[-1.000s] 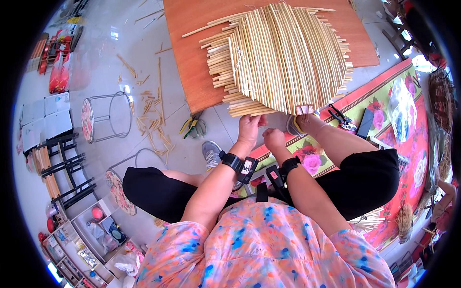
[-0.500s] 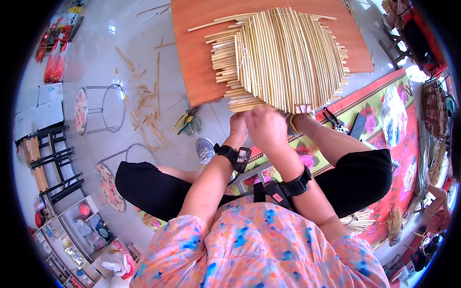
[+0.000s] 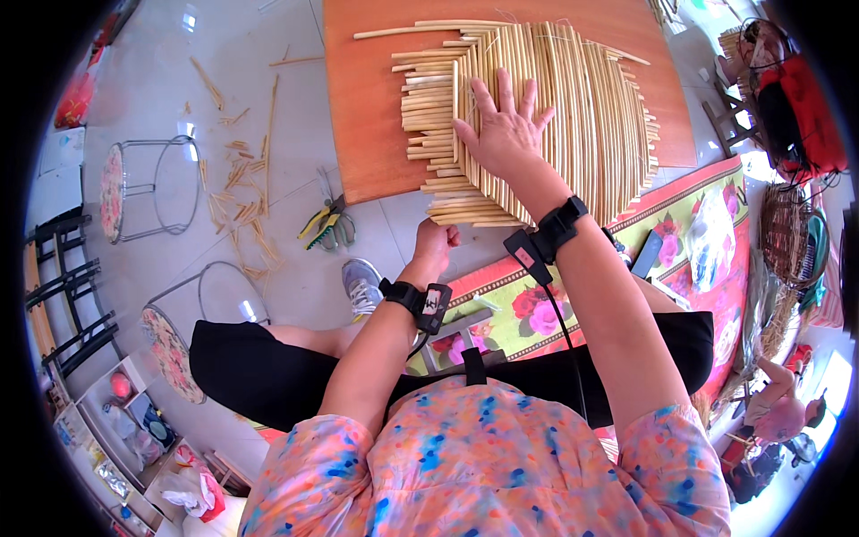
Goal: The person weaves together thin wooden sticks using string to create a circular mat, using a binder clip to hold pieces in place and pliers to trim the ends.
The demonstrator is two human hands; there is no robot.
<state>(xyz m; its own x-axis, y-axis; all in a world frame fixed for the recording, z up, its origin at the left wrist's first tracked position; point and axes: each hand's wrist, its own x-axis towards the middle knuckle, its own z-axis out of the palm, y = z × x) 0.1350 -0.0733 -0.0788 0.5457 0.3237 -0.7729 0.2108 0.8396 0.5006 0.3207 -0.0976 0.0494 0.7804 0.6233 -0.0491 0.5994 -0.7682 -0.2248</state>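
A rounded panel of straw-coloured stalks (image 3: 582,116) lies on an orange-brown board (image 3: 367,116). Its long stalks run side by side, and shorter stalk ends (image 3: 428,112) stick out along the left edge. My right hand (image 3: 508,134) rests flat on the panel left of its middle, fingers spread, holding nothing. Just below the panel's lower left edge, my left hand (image 3: 433,251) is closed with the fingers curled in. Whatever it may hold is hidden or too thin to make out. Fine thread shows at the panel's top edge.
Yellow-and-black pliers (image 3: 324,221) lie on the tiled floor beside cut stalk scraps (image 3: 242,192). Stools with floral seats (image 3: 114,192) stand at left. A flowered mat (image 3: 537,304) lies under my legs, with a phone (image 3: 646,255) and plastic bag (image 3: 711,237) at right.
My right hand has left my left hand's side, moving up onto the stalk panel and spreading its fingers. My left hand stays closed near the lower edge, slightly lower in view.
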